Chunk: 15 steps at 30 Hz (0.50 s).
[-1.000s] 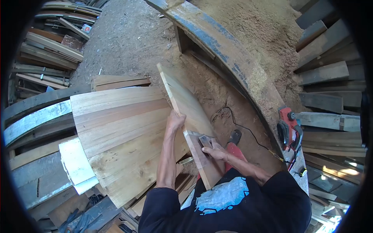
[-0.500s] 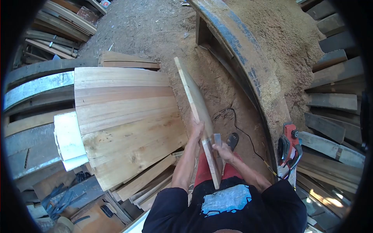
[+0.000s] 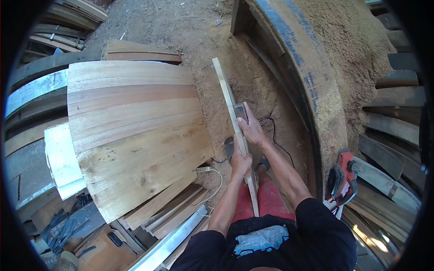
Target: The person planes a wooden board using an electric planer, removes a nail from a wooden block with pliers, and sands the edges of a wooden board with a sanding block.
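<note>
A long wooden board (image 3: 229, 100) stands on edge in front of my legs, its narrow edge facing up at me. My left hand (image 3: 241, 161) is closed around the board's near half. Farther along, my right hand (image 3: 253, 129) holds a small flat grey-brown block (image 3: 242, 111) against the board's right side. The block looks like a sanding block, but its underside is hidden. To the left lies a wide panel of joined wooden planks (image 3: 144, 122), apart from both hands.
A red power planer (image 3: 342, 176) rests at the right, near a long bench with worn blue paint (image 3: 312, 86). A dark cord (image 3: 281, 147) crosses the ground. Sawdust (image 3: 348, 54) is heaped behind the bench. Timber is stacked on both sides, with a white sheet (image 3: 65, 156) at left.
My right hand has moved forward along the board with the block. The board has turned more edge-up, and my left hand has shifted nearer to me along it.
</note>
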Tool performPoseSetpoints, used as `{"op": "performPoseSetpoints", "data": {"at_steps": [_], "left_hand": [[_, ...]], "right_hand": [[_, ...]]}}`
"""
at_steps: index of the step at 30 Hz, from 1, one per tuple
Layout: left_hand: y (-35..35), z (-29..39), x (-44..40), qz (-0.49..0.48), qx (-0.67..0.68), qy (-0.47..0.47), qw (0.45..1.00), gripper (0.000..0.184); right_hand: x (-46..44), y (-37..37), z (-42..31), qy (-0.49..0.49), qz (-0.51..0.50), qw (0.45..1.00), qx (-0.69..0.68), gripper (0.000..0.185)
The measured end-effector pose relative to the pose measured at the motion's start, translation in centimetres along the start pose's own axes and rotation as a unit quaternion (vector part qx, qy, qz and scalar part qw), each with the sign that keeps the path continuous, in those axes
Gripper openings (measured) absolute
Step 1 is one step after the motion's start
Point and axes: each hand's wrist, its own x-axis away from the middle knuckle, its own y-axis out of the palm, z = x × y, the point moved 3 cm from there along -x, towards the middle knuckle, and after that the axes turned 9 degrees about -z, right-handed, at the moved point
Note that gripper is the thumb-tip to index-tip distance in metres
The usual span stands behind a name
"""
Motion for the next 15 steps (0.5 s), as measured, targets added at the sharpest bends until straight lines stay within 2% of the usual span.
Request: {"op": "performPoseSetpoints", "data": {"at_steps": [2,7,11,15], "left_hand": [[-0.2,-0.6,-1.6,0.000,-0.024,-0.008,1.000,0.093],[-1.0,0.8,-1.4,-0.010,-0.025,-0.052,0.998,0.084],[-1.1,1.5,-1.3,0.010,-0.021,-0.032,0.999,0.086],[-1.6,1.1,-1.1,0.005,-0.004,-0.019,1.000,0.089]], "right_hand": [[-1.0,1.4,1.2,0.017,-0.015,0.999,-0.030,0.092],[-4.2,2.2,1.8,-0.059,0.050,0.997,0.002,0.085],[-13.9,0.9,-1.1,-0.099,0.100,0.990,0.014,0.077],[-21.4,-0.4,-2.9,-0.079,0.072,0.994,0.035,0.079]]}}
